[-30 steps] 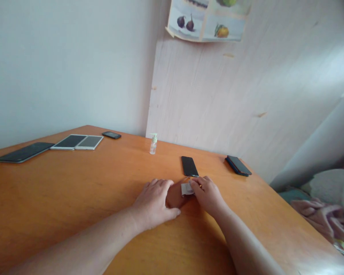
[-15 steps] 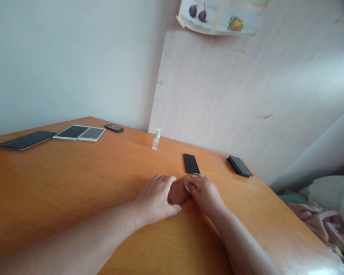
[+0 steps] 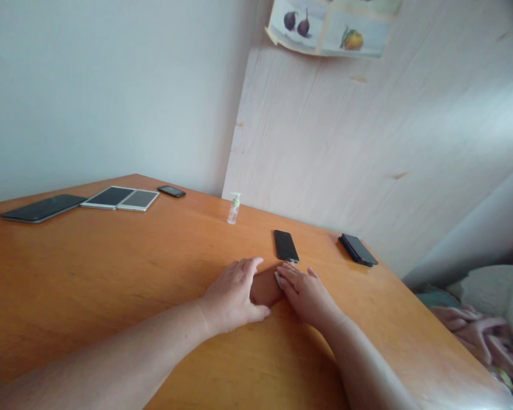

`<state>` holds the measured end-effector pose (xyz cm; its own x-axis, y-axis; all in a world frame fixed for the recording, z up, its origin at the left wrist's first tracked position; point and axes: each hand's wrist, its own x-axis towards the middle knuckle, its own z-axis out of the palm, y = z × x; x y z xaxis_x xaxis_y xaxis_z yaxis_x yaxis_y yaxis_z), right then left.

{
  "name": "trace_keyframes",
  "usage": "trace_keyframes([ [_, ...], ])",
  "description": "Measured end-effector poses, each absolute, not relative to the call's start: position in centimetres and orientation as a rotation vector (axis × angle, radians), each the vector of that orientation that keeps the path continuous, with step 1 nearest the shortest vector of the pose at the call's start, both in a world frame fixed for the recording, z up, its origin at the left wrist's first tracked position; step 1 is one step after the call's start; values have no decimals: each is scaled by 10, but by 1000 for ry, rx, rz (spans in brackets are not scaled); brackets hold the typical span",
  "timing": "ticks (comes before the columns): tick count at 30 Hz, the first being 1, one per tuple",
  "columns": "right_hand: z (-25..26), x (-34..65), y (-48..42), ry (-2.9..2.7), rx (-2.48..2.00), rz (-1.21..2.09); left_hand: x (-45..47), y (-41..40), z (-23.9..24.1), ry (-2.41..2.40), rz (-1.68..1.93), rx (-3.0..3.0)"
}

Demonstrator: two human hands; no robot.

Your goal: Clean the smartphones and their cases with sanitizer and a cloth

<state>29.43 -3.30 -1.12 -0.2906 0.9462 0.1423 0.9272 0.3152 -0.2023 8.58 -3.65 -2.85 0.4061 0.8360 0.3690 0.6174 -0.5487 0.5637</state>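
Observation:
Between my two hands on the table lies a flat, reddish-brown, phone-shaped thing (image 3: 265, 288) with rounded corners. My left hand (image 3: 233, 296) curves round its left end, thumb at the near edge and fingers at the far edge. Over its right part rests my right hand (image 3: 305, 291), fingers fairly straight, pressing down a small white wipe (image 3: 278, 279). Most of the wipe and the thing's right end are hidden under those fingers. Just beyond my right fingertips is a black phone (image 3: 286, 246), lying flat.
A small clear pump bottle (image 3: 233, 210) stands near the wall. Dark devices are stacked (image 3: 358, 249) at the right edge. On the left lie a dark tablet (image 3: 44, 208), two white-framed devices (image 3: 119, 198) and a small black phone (image 3: 171, 191). The orange-brown table (image 3: 123, 256) meets the wall.
The fingers of my right hand have straightened and lie flatter over the wipe. My left hand stays in place. The view has shifted very slightly.

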Motion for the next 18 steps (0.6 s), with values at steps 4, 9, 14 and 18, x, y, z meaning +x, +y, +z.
trace_keyframes([
  [4, -8, 298, -33, -2330, -1735, 67, 86, -36, -31, 1233, 923, 2312],
  [9, 6, 259, -57, -2565, -1203, 292, 85, -34, -34, 1123, 992, 2312],
  [14, -8, 282, -37, -2409, -1569, 178, 85, -36, -33, 1129, 976, 2306],
  [18, -18, 307, -21, -2226, -1867, 47, 85, -36, -36, 1126, 980, 2299],
])
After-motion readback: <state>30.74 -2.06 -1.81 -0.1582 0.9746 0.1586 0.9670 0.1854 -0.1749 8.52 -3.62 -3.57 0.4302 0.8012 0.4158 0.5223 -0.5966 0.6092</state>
